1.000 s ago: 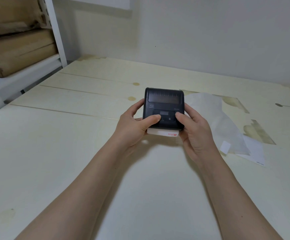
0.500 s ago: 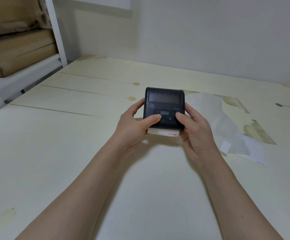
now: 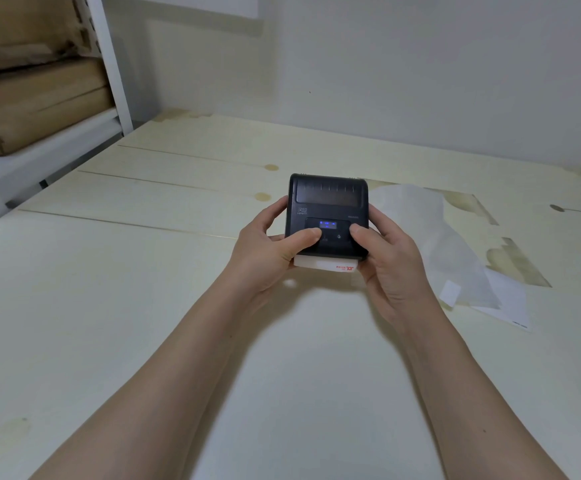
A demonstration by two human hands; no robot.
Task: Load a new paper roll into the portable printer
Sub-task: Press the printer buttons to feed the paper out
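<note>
I see dim, flat, greenish light. Soft shadow pools on the table (image 3: 126,306) below the printer (image 3: 328,202); frame edges bow outward.

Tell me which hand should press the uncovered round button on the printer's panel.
Right, probably. The right hand grips the printer with its thumb just beside the button; the left hand has its thumb farther off to the left.

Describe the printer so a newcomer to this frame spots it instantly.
Start at the pale wooden table filling the view. Mid-table, the left hand and right hand grip a small black box between them: the printer. Unlike the white sheets beside it, it is dark, with blue lights on its panel and a white strip under its near edge.
</note>
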